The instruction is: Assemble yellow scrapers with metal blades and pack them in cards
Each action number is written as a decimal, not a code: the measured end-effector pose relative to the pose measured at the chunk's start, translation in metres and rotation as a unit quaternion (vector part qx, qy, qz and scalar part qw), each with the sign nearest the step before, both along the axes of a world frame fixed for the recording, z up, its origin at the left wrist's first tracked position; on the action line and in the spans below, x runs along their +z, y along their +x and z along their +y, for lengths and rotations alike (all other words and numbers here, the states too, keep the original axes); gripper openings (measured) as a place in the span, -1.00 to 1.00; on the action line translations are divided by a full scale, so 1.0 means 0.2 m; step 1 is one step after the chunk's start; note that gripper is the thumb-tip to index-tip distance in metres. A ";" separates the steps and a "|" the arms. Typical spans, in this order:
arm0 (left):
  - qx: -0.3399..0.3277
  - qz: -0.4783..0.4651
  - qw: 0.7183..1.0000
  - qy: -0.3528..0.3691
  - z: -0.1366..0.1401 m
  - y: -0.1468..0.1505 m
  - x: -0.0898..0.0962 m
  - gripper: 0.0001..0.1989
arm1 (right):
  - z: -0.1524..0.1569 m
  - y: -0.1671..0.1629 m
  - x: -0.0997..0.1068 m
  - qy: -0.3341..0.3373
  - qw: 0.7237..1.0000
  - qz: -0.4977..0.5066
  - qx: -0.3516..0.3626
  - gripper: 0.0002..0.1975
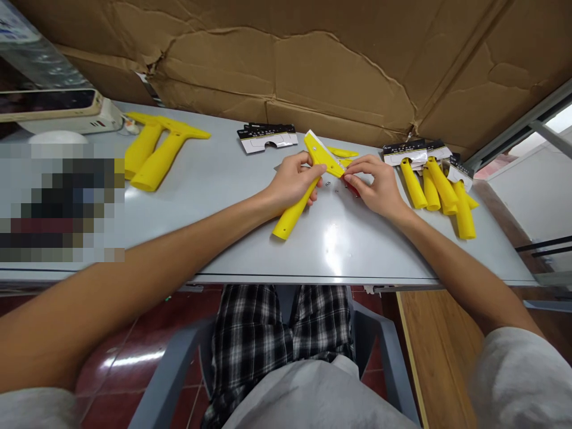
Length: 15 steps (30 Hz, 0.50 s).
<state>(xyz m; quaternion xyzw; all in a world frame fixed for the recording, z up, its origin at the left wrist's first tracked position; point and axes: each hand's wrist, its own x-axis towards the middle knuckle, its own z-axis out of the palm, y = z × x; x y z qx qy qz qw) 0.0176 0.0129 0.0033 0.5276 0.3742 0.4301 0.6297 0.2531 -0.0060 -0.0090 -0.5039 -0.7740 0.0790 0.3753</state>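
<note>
My left hand (297,182) is wrapped round the handle of a yellow scraper (291,221). The scraper tilts, its handle pointing down to the left and its wide head, with a pale strip along the edge, up and to the right. At the right corner of that head, my right hand (374,183) is pinched; anything small between its fingertips is hidden. Something red (351,186) shows beneath the right fingers. Small metal screws (328,184) lie on the table just below the head. Behind it are loose yellow plastic pieces (342,152).
Two yellow scrapers (163,154) lie at left, near a phone (49,102) on a white box. Black-and-white cards (268,138) lie at the back. Several yellow handles (442,186) with cards lie at right. Cardboard (286,65) stands behind the grey table (232,238).
</note>
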 end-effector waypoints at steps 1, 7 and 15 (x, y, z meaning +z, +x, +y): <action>-0.003 0.001 1.000 0.005 0.00 0.00 0.00 -0.70 | 0.00 0.00 0.00 -0.006 0.999 0.031 -0.004 -0.71; -0.004 0.026 0.999 0.042 -0.05 0.02 0.01 -0.73 | -0.01 -0.05 0.01 -0.057 0.980 0.190 0.010 -0.47; 0.005 -0.005 0.998 0.065 -0.13 0.04 0.03 -0.82 | -0.06 -0.12 0.04 -0.073 0.964 0.254 0.020 -0.38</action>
